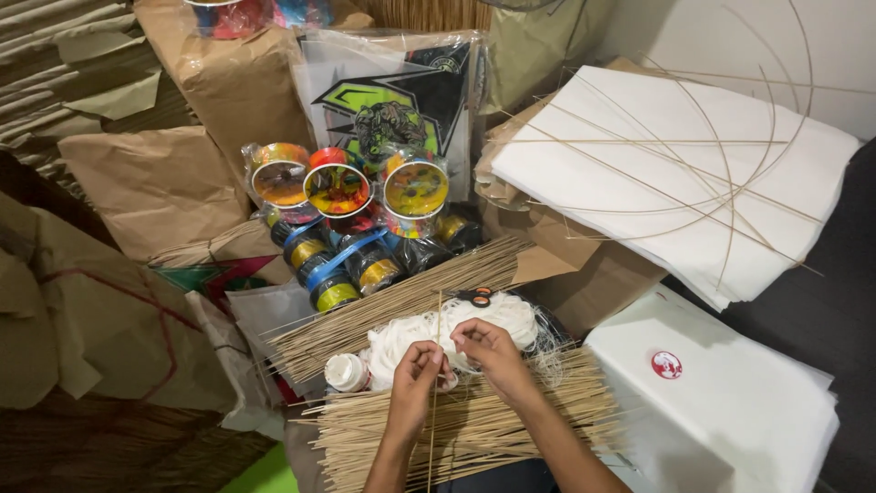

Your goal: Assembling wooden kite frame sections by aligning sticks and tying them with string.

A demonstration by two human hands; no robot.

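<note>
Both hands pinch one thin bamboo stick (435,383), left hand (415,370) and right hand (484,351) side by side; stick runs upright, toward viewer.

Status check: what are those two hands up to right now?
Left hand and right hand pinch a thin stick, upright. White string behind. Nothing blocking.

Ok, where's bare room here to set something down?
Free: the flat white sheet stack at lower right, and the dark floor strip beyond it. Crowded: the middle, with stick bundles, white thread, spools, and both hands, left hand and right hand, on a thin stick.
</note>
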